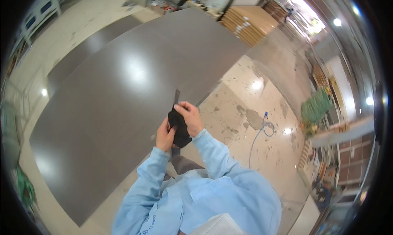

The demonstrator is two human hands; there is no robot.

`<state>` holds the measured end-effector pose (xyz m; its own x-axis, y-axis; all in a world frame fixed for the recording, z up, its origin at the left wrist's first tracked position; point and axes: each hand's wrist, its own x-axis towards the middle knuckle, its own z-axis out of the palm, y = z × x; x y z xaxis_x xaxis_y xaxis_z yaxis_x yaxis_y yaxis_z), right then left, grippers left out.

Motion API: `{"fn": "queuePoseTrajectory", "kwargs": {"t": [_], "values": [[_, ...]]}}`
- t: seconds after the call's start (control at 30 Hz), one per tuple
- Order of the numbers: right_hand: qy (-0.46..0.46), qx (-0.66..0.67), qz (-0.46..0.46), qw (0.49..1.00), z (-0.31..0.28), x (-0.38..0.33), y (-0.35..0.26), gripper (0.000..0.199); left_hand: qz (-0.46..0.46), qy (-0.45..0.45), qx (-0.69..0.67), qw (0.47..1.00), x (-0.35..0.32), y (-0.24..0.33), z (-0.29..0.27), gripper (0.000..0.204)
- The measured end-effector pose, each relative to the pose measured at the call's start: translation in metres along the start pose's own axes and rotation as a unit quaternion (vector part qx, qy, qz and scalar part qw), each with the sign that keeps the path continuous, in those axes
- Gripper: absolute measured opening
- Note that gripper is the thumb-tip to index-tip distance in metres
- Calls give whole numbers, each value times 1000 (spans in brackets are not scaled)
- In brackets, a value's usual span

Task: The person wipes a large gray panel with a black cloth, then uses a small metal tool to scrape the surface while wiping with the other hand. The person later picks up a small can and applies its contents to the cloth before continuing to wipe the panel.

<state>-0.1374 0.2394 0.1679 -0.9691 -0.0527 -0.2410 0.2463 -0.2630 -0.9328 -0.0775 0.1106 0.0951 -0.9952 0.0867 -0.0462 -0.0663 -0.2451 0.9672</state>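
1. Large grey-brown panel (102, 124), the landmark: a broad, flat sheet with a smooth, lightly reflective face. A second grey-brown panel (92, 42) shows past its far-left edge.
2. Left hand (164, 137), in front of the large panel's near edge: its grip is closed on the lower left side of the black piece, the thumb and fingers pressed into the material.
3. Black fabric-like piece (180, 132), held up between both hands in front of the same near edge; contact with the panel cannot be judged. A narrow black strip (177, 96) projects from its top toward the panel's middle. Its exact kind cannot be told. It should handle as light, soft and foldable, unlikely to slip or break; the body is best taken by opposite edges, with a pinch at the strip's base to steady the limp part.
4. Right hand (191, 118), at the panel's near edge: its grip is closed, pinching the upper part of the piece beside the strip.
5. Stacked brown boards (251, 20), beyond the panel's far right corner.
6. Blue hose (254, 141), on the floor to the panel's right.
7. Green bundle (316, 106), well apart from the panel, farther right.
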Motion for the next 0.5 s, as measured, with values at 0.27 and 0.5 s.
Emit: {"fn": "queuePoseTrajectory", "kwargs": {"t": [0.27,0.5], "values": [[112,168,-41,979,-193,4,0,14,-77,-37,36,996,28,-85,15,31],[91,161,-63,981,-381,101,-27,14,71,154,334,927,258,-92,67,33]]}}
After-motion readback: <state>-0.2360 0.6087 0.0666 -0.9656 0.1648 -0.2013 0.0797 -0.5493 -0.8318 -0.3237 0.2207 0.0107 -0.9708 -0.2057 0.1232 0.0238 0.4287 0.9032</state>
